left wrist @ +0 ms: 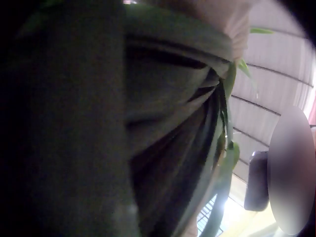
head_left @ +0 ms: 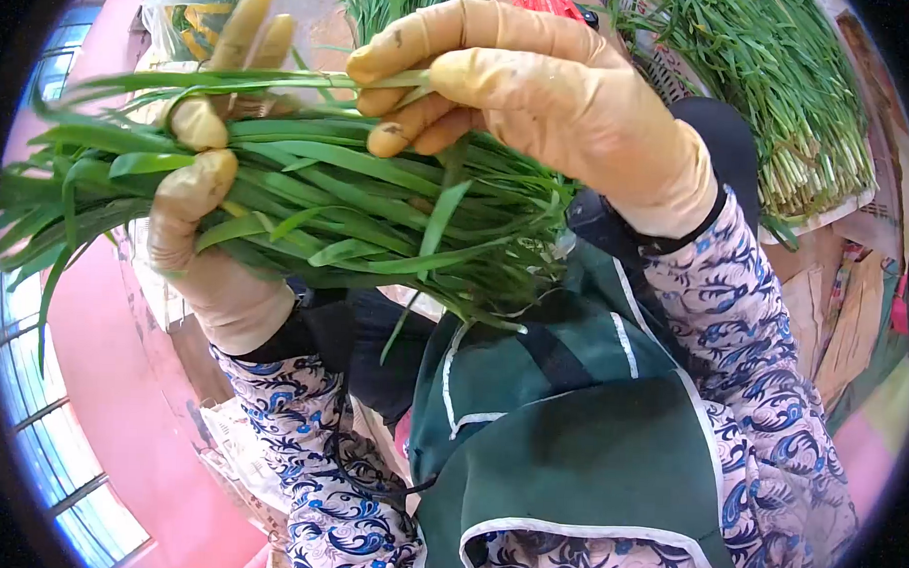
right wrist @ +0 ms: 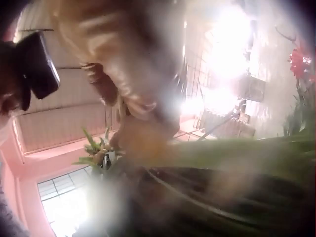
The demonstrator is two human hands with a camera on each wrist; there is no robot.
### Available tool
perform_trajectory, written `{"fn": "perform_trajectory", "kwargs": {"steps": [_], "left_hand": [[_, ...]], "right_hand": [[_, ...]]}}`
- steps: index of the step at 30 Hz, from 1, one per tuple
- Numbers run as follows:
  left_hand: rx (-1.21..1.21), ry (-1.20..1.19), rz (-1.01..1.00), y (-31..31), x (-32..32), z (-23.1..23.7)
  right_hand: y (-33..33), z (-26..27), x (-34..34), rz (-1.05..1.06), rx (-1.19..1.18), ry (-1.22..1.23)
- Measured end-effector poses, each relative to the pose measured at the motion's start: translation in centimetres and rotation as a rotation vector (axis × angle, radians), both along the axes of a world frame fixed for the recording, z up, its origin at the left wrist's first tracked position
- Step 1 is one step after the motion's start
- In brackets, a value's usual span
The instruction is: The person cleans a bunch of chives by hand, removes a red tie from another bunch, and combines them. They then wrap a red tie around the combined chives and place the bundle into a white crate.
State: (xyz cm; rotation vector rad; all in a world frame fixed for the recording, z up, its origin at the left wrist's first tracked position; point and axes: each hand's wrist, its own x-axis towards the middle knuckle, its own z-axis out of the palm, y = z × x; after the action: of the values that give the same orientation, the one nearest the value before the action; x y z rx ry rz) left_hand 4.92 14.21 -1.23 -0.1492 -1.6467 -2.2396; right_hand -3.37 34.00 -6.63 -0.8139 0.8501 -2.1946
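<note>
Both hands wear pale, stained rubber gloves. The left hand (head_left: 182,214) grips a large bunch of green chives (head_left: 367,196), thumb across the front and fingers behind. Leaf tips trail off to the left, and the other end reaches over the lap. Above the bunch, the right hand (head_left: 581,113) pinches the pale stem end (head_left: 404,79) of a few chives between thumb and forefinger. Their leaves run left to the left hand's fingers. Dark, blurred leaves (left wrist: 177,103) fill much of the left wrist view. In the right wrist view, the right glove (right wrist: 123,59) shows above blurred leaves.
A big heap of chives (head_left: 781,105) lies at the right, stem ends toward the person. More chives (head_left: 404,7) lie at the top, near a red item (head_left: 554,1). A clear plastic bag (head_left: 188,19) sits at upper left. The person's green apron (head_left: 589,439) covers the lap.
</note>
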Motion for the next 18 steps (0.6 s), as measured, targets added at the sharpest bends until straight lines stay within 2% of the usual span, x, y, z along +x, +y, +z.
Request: {"fn": "perform_trajectory", "kwargs": {"steps": [2, 6, 11, 18], "left_hand": [[-0.043, 0.008, 0.116, -0.1, 0.3, 0.2], [-0.003, 0.051, 0.051, -1.5, 0.9, 0.2], [-0.102, 0.042, 0.127, -2.8, 1.3, 0.5], [-0.057, 0.016, 0.135, -5.5, 2.5, 0.4]], "right_hand": [[0.5, -0.3, -0.7, 0.039, 0.064, 0.038], [0.8, -2.3, -1.9, 0.132, 0.074, -0.019], [1.0, -3.7, -2.6, 0.175, 0.128, -0.071], [1.0, -4.9, -2.8, 0.193, 0.194, -0.114]]}}
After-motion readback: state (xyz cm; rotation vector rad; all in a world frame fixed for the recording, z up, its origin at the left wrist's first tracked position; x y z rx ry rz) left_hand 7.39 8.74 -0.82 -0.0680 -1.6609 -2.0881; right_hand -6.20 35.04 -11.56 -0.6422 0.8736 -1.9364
